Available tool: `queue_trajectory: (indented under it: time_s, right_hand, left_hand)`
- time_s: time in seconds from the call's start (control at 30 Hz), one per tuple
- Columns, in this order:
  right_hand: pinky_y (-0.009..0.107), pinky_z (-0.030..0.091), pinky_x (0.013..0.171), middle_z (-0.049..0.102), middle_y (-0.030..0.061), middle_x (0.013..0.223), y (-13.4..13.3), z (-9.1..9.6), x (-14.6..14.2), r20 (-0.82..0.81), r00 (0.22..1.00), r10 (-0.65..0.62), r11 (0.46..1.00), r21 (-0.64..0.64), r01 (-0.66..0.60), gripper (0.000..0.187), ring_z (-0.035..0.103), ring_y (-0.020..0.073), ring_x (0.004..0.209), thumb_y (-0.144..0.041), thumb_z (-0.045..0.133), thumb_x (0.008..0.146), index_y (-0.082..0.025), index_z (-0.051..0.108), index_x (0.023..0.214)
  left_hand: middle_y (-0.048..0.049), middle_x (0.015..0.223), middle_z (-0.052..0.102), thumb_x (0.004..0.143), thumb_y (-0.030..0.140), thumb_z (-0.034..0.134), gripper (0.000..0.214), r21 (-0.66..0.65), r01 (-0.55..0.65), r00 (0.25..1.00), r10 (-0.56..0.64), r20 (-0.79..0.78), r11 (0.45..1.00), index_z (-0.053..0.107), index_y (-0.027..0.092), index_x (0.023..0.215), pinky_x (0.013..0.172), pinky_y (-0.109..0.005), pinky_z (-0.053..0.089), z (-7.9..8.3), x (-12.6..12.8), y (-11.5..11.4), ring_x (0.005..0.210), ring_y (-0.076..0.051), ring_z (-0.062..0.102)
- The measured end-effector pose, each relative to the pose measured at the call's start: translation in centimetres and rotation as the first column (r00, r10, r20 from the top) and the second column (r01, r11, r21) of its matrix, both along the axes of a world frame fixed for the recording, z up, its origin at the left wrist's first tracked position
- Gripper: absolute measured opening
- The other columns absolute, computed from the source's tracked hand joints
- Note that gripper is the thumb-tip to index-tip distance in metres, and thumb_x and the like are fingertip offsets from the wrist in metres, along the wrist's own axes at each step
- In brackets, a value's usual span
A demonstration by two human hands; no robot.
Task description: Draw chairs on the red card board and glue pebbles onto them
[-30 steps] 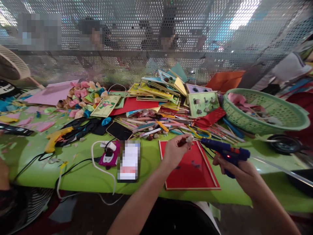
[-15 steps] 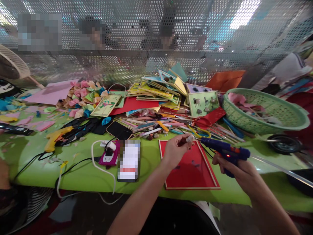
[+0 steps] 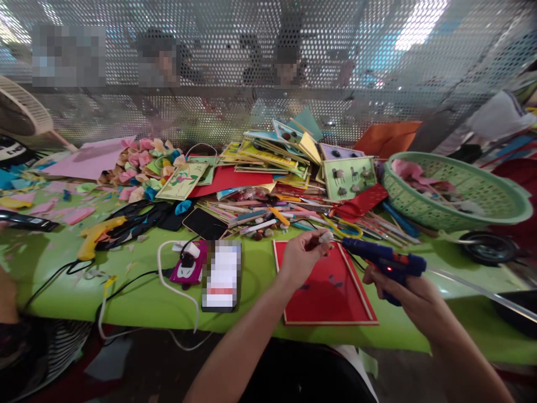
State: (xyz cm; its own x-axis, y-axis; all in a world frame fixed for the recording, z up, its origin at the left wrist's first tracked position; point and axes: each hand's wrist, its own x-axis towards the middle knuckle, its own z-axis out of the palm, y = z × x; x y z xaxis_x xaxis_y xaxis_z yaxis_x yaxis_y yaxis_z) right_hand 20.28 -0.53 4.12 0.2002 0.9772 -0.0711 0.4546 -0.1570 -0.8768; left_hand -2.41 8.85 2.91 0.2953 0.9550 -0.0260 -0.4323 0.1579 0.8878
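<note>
My left hand point(image 3: 301, 258) is closed in a pinch on a small pale pebble-like piece point(image 3: 325, 237), held above a red card point(image 3: 331, 296) with a pale wooden border. My right hand point(image 3: 405, 291) grips a blue glue gun point(image 3: 384, 261) whose red light is on. The gun's nozzle points left and sits right at the small piece. The red card lies flat on the green table point(image 3: 138, 299) beneath both hands, with two small dark shapes stuck on it.
A phone point(image 3: 221, 275) and a charger with white cable point(image 3: 176, 280) lie left of the card. A yellow glue gun point(image 3: 95, 237) lies further left. Stacked craft cards point(image 3: 293, 157), sticks, paper flowers point(image 3: 142, 168) and a green basket point(image 3: 453, 193) crowd the back.
Almost nothing differs. The blue glue gun has crept a little to the left, closer to the small piece in my left hand.
</note>
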Motion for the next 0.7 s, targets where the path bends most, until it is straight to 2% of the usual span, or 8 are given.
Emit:
queue_trajectory:
  time_s: [0.13,0.23,0.43,0.6,0.7]
  right_hand:
    - [0.030,0.044,0.056,0.064,0.0071,0.067,0.1,0.1,-0.2,0.027,0.999,0.018,1.000,-0.002,-0.017,0.055,0.056,0.0203,0.067,-0.070,0.071,0.082,-0.016,0.076,0.074]
    - [0.029,0.043,0.054,0.065,0.0065,0.069,0.0,0.2,-0.6,-0.001,0.999,0.032,0.999,-0.003,-0.032,0.053,0.053,0.0183,0.064,-0.070,0.073,0.080,-0.017,0.076,0.078]
    - [0.028,0.043,0.054,0.064,0.0044,0.067,-0.2,0.5,-1.2,0.020,0.999,0.033,0.999,-0.013,-0.032,0.051,0.052,0.0172,0.062,-0.069,0.074,0.079,-0.019,0.072,0.072]
    - [0.028,0.044,0.054,0.061,0.0030,0.065,-0.1,0.7,-1.2,0.062,0.997,0.055,0.998,-0.006,-0.055,0.050,0.052,0.0172,0.061,-0.068,0.072,0.082,-0.019,0.073,0.077]
    - [0.027,0.044,0.053,0.060,0.0025,0.064,-0.2,1.0,-1.6,0.085,0.995,0.052,0.999,0.001,-0.052,0.049,0.052,0.0171,0.061,-0.069,0.072,0.081,-0.020,0.071,0.071]
  left_hand:
    - [-0.0051,0.087,0.073,0.071,0.048,0.090,0.054,0.022,0.024,0.999,-0.024,-0.025,0.999,0.078,0.014,0.111,0.073,-0.028,0.052,0.1,-0.2,-0.1,0.073,-0.012,0.060]
    - [-0.0045,0.088,0.073,0.073,0.045,0.087,0.050,0.037,0.030,0.998,-0.028,-0.051,0.999,0.078,0.015,0.113,0.072,-0.027,0.052,-0.1,-0.2,-0.1,0.072,-0.012,0.059]
    - [-0.0031,0.088,0.073,0.078,0.033,0.079,0.043,0.071,0.009,0.993,-0.001,-0.120,0.997,0.077,0.015,0.118,0.072,-0.025,0.050,-0.6,0.1,-0.1,0.072,-0.011,0.059]
    - [-0.0040,0.090,0.075,0.080,0.027,0.075,0.040,0.102,0.003,0.986,0.014,-0.168,0.995,0.077,0.016,0.118,0.074,-0.027,0.052,-0.6,0.0,-0.2,0.072,-0.013,0.062]
    - [-0.0038,0.091,0.077,0.080,0.024,0.074,0.039,0.117,-0.003,0.983,0.025,-0.184,0.993,0.077,0.018,0.118,0.076,-0.028,0.052,-0.6,0.0,-0.2,0.076,-0.015,0.064]
